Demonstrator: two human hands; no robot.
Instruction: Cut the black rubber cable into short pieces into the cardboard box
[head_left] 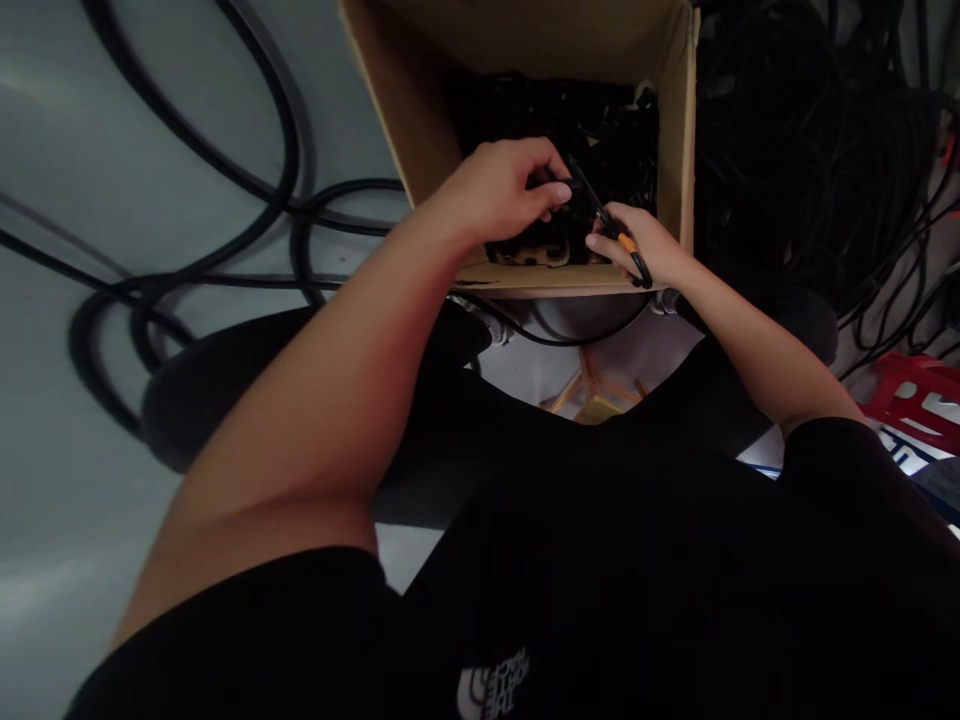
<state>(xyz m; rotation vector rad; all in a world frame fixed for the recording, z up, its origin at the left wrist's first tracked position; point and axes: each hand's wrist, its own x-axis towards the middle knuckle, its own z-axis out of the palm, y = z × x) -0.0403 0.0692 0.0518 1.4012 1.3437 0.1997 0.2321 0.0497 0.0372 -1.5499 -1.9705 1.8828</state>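
Over the open cardboard box point(420, 130), my left hand point(514, 185) pinches a small black piece point(571, 184) between thumb and fingers; its exact kind is too dark to make out. My right hand point(637, 235) is closed round a pair of scissors point(627, 243) with black and orange handles. The scissor blades point up and to the left, close beside the black piece; whether they touch it I cannot tell. Many small black parts point(607, 125) fill the bottom of the box below both hands.
Thick black cable point(289, 130) lies in loops on the grey floor point(60, 420) to the left. A heap of black cables point(772, 170) lies to the right of the box. A red plastic object point(911, 395) is at the far right, and a wooden stool point(596, 405) shows between my legs.
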